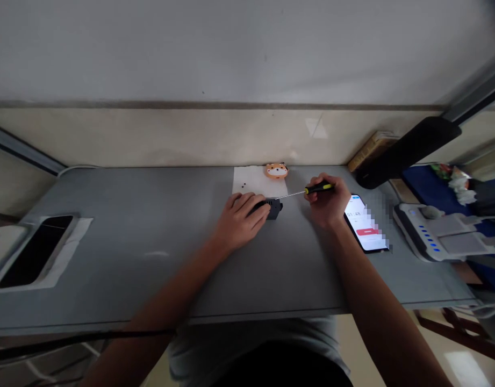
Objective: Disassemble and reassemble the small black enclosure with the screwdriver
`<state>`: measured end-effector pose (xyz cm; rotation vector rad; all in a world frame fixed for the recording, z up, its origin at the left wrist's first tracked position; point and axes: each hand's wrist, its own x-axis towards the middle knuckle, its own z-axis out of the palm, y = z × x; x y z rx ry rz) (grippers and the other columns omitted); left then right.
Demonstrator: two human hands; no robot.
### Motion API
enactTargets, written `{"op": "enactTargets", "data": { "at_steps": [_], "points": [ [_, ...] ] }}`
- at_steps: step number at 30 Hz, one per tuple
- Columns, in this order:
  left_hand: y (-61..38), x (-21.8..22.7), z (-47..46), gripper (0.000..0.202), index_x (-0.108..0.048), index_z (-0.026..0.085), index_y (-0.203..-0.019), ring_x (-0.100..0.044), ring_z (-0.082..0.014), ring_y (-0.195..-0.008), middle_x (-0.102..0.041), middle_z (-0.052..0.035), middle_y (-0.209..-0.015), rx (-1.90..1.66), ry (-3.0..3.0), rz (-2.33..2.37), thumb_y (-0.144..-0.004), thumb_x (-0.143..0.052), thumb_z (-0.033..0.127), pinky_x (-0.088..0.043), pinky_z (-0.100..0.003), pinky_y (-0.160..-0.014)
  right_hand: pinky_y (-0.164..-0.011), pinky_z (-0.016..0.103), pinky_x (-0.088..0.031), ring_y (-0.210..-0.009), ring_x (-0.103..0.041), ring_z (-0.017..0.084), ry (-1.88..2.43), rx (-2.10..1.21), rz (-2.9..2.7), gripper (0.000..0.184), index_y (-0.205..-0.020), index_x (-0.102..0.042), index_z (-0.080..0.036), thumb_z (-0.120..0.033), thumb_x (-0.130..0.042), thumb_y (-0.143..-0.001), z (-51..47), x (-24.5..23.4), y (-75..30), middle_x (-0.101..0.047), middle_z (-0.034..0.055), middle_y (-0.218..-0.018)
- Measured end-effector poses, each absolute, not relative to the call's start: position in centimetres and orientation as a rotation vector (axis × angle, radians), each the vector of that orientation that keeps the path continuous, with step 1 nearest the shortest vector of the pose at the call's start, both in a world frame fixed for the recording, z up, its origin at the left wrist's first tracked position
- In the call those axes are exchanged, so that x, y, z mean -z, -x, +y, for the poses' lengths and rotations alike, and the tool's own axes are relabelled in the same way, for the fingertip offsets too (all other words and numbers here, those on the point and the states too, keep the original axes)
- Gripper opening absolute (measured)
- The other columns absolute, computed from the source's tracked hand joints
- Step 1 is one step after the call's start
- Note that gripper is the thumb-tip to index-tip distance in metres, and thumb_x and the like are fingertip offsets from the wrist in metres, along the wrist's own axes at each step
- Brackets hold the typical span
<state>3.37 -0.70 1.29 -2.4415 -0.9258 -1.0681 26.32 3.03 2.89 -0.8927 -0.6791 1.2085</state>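
Observation:
My left hand [241,219] rests on a small black device [272,208] on the grey desk [150,252], fingers curled over it and holding it down. My right hand [327,203] is closed on a screwdriver with a black and yellow handle [318,188]. Its thin metal shaft reaches left to the black device's right end. Behind the device lies a white sheet [255,183] with two tiny dark specks that look like screws [243,186], and an orange animal-shaped object [276,171] sits at the sheet's far edge.
A lit phone [365,224] showing a timer lies right of my right hand. A dark phone [35,250] on a white pad lies at the far left. A white device with blue lights [428,236] and a black lamp head [408,150] stand on the right.

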Motion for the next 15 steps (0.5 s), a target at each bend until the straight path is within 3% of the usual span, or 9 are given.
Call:
{"op": "enactTargets", "data": {
  "at_steps": [8,15],
  "points": [
    [-3.55,-1.05,-0.57,0.011,-0.064,0.023,-0.100,-0.070,-0.0193,-0.095,-0.076,-0.0037,-0.101,1.154,2.452,-0.961,-0.098,-0.059,0.013,-0.047,-0.036,-0.088,-0.040,0.025,-0.029,-0.049,-0.039,0.009,0.950,-1.207,-0.649,0.017,-0.060,-0.052,-0.023,-0.036,-0.063,-0.065,3.34,-2.24,-26.56,-0.051,-0.0011,-0.062],
    [-3.14,-0.71,-0.99,0.018,-0.065,0.024,-0.111,-0.071,-0.0220,-0.103,-0.075,-0.0071,-0.114,1.129,2.485,-1.032,-0.098,-0.057,0.014,-0.047,-0.039,-0.097,-0.040,0.026,-0.028,-0.051,-0.039,0.011,0.972,-1.220,-0.692,0.019,-0.060,-0.051,-0.024,-0.038,-0.063,-0.064,3.44,-2.07,-26.68,-0.051,-0.0001,-0.062]
  ]
}}
